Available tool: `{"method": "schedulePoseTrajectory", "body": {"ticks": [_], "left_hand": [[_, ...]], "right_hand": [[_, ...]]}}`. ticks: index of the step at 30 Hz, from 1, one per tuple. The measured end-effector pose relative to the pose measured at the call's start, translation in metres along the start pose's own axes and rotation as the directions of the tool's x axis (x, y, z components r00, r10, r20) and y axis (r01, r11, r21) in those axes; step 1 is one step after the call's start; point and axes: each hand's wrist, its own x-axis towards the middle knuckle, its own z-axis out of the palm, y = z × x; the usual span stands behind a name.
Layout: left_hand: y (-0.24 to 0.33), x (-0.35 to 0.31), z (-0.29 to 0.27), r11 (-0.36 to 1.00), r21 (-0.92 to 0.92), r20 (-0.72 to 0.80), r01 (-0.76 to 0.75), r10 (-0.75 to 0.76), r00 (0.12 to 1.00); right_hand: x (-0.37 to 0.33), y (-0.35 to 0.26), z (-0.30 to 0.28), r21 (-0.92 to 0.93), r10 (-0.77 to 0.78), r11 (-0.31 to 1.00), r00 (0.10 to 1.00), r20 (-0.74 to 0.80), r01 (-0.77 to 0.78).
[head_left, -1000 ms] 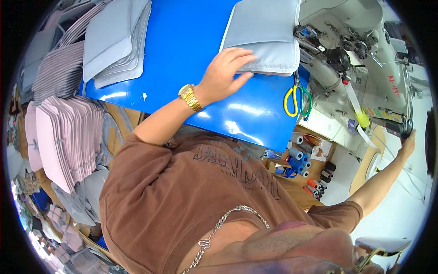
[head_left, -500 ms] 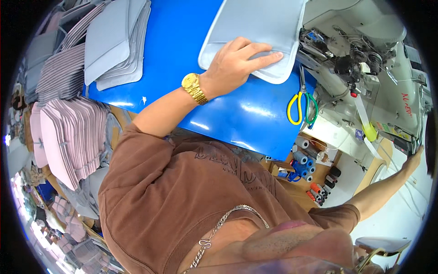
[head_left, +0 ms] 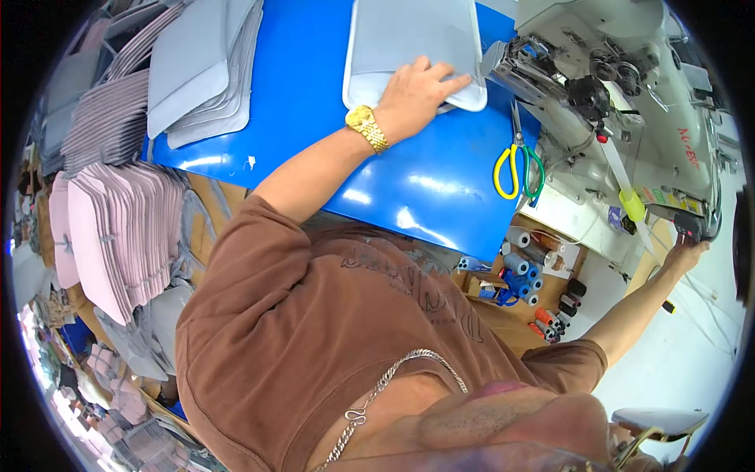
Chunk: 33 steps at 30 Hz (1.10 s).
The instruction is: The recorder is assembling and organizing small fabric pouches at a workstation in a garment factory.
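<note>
My left hand (head_left: 421, 96), with a gold watch (head_left: 366, 128) on its wrist, lies palm down with fingers spread on a pale grey fabric panel (head_left: 413, 39). This panel has rounded corners, a light edging and a seam across its near end. Its far end is out of view. The sewing machine (head_left: 629, 102) stands to its right, with the working end close to the panel's edge. At the machine's far right end, my right hand (head_left: 686, 255) is closed at a black part (head_left: 687, 227). Its fingertips are partly hidden.
Scissors (head_left: 519, 161) with one yellow and one green handle lie on the blue tabletop (head_left: 307, 86). Grey panels (head_left: 200, 86) are stacked at the left, beside bundled pink panels (head_left: 118, 236). Thread spools (head_left: 523, 271) stand below the table's right edge.
The grey panel has shifted left and away from me and lies straighter, my left hand still on it. My right hand has come inward to the machine's black part. The view has shifted slightly.
</note>
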Motion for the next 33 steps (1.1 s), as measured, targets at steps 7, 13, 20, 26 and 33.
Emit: {"method": "schedulePoseTrajectory", "body": {"ticks": [7, 13, 20, 26, 33], "left_hand": [[0.04, -0.075, -0.049, 0.975, -0.221, 0.162, 0.01, 0.026, 0.986], [0.046, -0.137, -0.126, 0.782, -0.617, 0.376, 0.088, 0.195, 0.906], [-0.128, -0.228, -0.393, 0.467, 0.626, -0.2, 0.624, -0.678, 0.707], [-0.259, -0.449, -0.499, -0.162, 0.374, -0.438, 0.913, -0.899, 0.02], [-0.211, -0.368, -0.471, -0.331, 0.441, -0.738, 0.834, -0.663, 0.127]], "right_hand": [[-0.208, -0.036, 0.098, -0.114, 0.136, 0.987, 0.958, 0.251, -0.11], [-0.412, 0.006, 0.296, -0.181, 0.34, 0.858, 0.267, 0.902, -0.48], [-0.386, -0.044, 0.31, -0.144, 0.197, 0.964, 0.237, 0.951, -0.224], [-0.371, -0.071, 0.323, -0.149, 0.169, 0.985, 0.317, 0.933, -0.086], [-0.38, -0.05, 0.32, -0.101, 0.197, 0.966, 0.417, 0.887, -0.24]]}}
